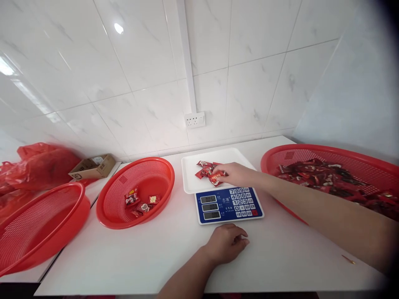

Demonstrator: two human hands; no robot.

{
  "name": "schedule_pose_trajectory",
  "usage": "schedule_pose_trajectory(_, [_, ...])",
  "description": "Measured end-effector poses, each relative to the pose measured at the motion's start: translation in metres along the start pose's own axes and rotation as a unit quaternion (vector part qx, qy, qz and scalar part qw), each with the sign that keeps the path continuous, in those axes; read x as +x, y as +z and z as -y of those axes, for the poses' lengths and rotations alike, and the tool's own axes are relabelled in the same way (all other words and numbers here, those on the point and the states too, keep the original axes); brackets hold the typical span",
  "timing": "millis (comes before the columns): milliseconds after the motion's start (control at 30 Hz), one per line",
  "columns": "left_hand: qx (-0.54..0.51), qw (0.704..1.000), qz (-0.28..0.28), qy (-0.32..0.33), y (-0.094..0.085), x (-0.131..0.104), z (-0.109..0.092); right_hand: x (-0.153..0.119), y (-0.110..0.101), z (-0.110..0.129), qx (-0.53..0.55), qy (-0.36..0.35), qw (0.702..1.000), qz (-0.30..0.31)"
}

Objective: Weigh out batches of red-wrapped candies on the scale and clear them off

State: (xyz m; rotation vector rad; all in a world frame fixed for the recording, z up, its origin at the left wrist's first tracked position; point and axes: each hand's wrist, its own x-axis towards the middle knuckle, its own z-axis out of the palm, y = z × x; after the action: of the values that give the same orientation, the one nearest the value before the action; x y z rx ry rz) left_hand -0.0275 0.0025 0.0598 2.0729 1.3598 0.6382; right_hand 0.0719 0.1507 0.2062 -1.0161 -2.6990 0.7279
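Observation:
My right hand [232, 173] is over the white tray [235, 155] of a digital scale [229, 205], its fingers closed on a red packet [216, 178]. Other red packets [204, 166] lie beside it on the tray. The scale's top display seems to read 0.052. Below the scale, my left hand [227, 243] rests on the white table with its fingers curled; whether anything is inside them is hidden. A large red basket [330, 151] full of red packets stands on the right. In the red basket [166, 166] left of the scale lie several packets [144, 207].
Another red basket [71, 199] stands at the far left edge. Behind it are red plastic bags [43, 166] and an open cardboard box [93, 168]. A small thin object [348, 259] lies at the table's front right. The tiled wall carries a socket [195, 120].

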Motion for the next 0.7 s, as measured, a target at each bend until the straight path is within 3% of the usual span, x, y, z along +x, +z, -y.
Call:
schedule_pose_trajectory(133, [-0.002,1.0,-0.009,0.008,0.0,0.0,0.0,0.009,0.007,0.008,-0.015,0.008,0.999,-0.049])
schedule_pose_trajectory(267, [0.004,1.0,-0.001,0.009,0.0,0.0,0.001,-0.006,0.0,-0.004,-0.043,0.027,0.996,-0.077])
schedule_pose_trajectory(433, [0.016,1.0,0.011,0.015,0.0,0.0,0.002,-0.056,-0.018,-0.028,-0.078,0.11,0.987,-0.092])
schedule_pose_trajectory(533, [0.022,0.999,0.021,0.017,-0.001,0.0,0.001,-0.098,-0.024,-0.045,-0.046,0.159,0.979,-0.116])
schedule_pose_trajectory(600, [0.025,0.999,0.024,0.017,-0.002,-0.001,-0.001,-0.124,-0.016,-0.056,0.004,0.197,0.97,-0.139])
schedule_pose_trajectory(700, [0.03,0.999,0.022,0.02,-0.002,0.0,-0.001,-0.149,0.021,-0.061,0.144,0.212,0.958,-0.131])
